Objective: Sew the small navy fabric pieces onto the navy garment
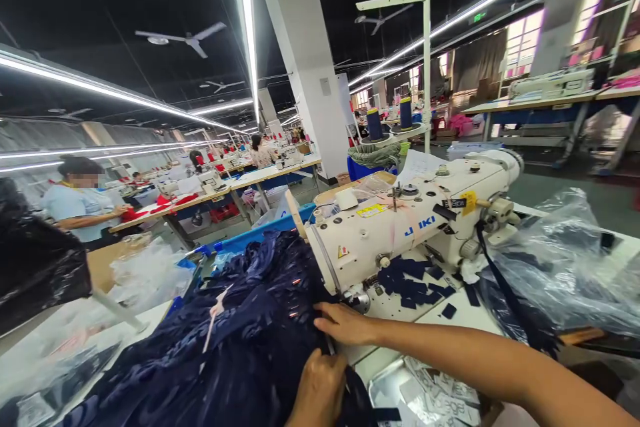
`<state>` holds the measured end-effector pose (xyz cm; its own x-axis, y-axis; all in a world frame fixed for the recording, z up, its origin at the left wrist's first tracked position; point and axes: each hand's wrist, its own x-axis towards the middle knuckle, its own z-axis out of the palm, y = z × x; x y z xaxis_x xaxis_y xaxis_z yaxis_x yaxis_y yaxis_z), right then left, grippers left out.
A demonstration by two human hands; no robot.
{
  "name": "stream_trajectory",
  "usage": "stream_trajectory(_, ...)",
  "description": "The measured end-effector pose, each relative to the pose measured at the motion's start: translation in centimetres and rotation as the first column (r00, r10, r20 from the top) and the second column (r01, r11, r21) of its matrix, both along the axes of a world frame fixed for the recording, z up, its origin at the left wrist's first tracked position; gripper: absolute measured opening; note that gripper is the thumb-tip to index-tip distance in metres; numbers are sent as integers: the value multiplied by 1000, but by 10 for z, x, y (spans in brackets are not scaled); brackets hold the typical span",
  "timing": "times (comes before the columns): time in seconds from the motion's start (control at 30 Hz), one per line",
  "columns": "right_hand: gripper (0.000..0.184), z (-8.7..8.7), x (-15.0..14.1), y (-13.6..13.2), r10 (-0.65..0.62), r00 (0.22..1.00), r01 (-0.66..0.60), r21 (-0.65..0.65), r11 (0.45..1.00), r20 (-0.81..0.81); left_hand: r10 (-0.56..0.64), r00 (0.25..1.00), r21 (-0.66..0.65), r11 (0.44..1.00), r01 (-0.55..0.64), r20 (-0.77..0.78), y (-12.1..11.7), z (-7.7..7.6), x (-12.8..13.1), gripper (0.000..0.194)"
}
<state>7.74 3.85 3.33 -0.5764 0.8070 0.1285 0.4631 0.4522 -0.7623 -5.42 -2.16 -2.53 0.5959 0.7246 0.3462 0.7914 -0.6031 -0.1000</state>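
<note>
A large heap of navy blue fabric (240, 340) lies to the left of a white sewing machine (380, 220) and spills toward me. My left hand (323, 380) is closed on the navy fabric at the heap's near right edge. Just beyond it, my right hand (347, 325) reaches across from the right, below the machine's needle end. Its fingers are stretched out and rest on the cloth; their tips are partly hidden. Small navy fabric pieces (413, 280) lie scattered under the machine's arm. A pale pink strip (216, 313) rests on the heap.
Clear plastic bags (555, 260) and a dark strap (505, 287) lie on the right. White printed labels (435, 393) sit in a clear bag near my right forearm. Navy thread cones (405, 113) stand behind the machine. A person (83, 203) works at a table on the left.
</note>
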Motion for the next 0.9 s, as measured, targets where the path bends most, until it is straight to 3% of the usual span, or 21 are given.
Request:
stream_trajectory(0.07,44,1,22,-4,25,998,-30,92,995,63,-49,998,35,998,48,35,6,12,-5,25)
stream_trajectory(0.13,36,-2,49,-4,18,982,-69,268,961,189,-108,992,75,992,103,62,7,20,-8,27)
stream_trajectory(0.2,20,-8,78,1,-69,931,-111,457,883,360,-170,983,131,978,160,69,5,25,-7,31)
stream_trajectory(0.27,19,-15,103,11,-214,855,-143,612,778,472,-228,973,187,958,216,44,0,26,-1,31)
stream_trajectory(0.37,18,-20,127,28,-300,787,-214,695,687,539,-274,961,219,939,264,18,-9,32,13,23)
stream_trajectory(0.47,17,-19,131,36,-292,773,-247,692,679,563,-240,967,146,963,227,84,-17,48,28,17)
stream_trajectory(0.53,18,-18,127,35,-280,790,-237,693,681,545,-155,978,51,987,149,136,-20,61,39,17)
stream_trajectory(0.63,22,-18,117,27,-217,843,-189,649,737,492,7,984,-30,1000,-1,181,-15,74,56,14)
stream_trajectory(0.77,23,-25,107,17,-102,893,-169,536,827,439,97,989,-52,994,-91,112,8,63,70,13)
stream_trajectory(0.9,20,-36,106,10,-159,918,-104,607,788,364,79,993,-77,994,-73,82,25,40,67,22)
